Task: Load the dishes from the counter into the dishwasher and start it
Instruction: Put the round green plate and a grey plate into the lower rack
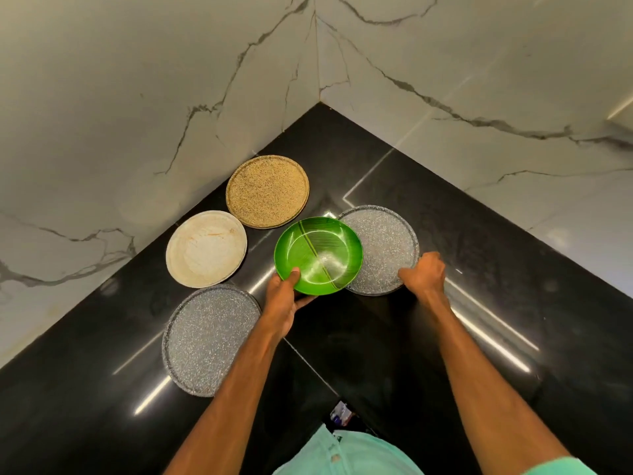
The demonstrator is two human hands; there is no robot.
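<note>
Well, nothing looks loaded yet: left grip [282, 296] holds the green bowl [318, 255], right grip [424, 272] the grey plate [387, 241] beside it.

This was a home kitchen: a polished black counter [359, 337] met marble-veined walls [120, 97] at a corner, dinner plates [205, 248] lying on that counter.
</note>
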